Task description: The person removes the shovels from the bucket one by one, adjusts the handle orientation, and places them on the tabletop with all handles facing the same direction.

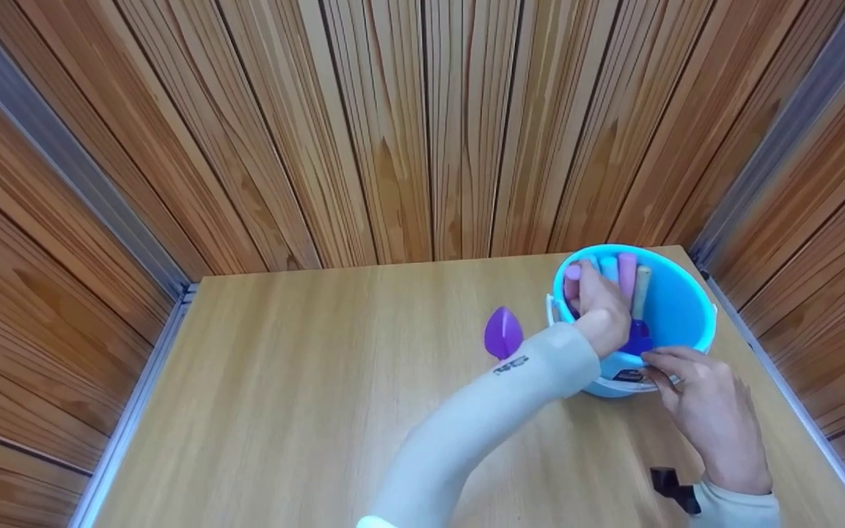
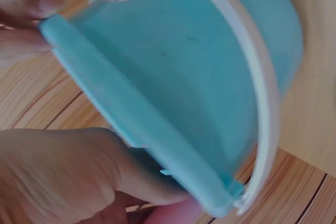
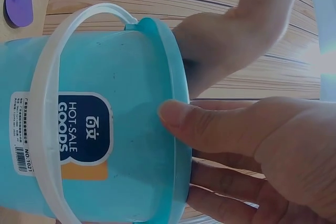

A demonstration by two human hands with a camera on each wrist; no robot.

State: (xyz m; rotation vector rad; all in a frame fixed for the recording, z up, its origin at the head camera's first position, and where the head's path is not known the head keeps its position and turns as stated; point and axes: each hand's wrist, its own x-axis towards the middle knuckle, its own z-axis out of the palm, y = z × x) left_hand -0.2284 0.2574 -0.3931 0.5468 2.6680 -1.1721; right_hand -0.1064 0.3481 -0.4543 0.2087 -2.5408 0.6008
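A light blue bucket [image 1: 675,301] with a white handle stands at the right of the wooden table. My left hand [image 1: 602,301] reaches over its left side and grips a pink handle [image 1: 573,273] inside; the lower end of that piece is hidden. Beside it stand a light blue handle [image 1: 608,269], another pink handle [image 1: 626,275] and a beige handle [image 1: 641,290] with a dark blue head [image 1: 638,337]. My right hand [image 1: 708,411] pinches the front rim, thumb outside and fingers inside, as the right wrist view shows.
A purple toy shovel [image 1: 503,334] lies on the table [image 1: 305,396] left of the bucket, partly covered by my left sleeve. Wood-panelled walls [image 1: 393,132] close in the back and both sides. A label [image 3: 86,129] marks the bucket's front.
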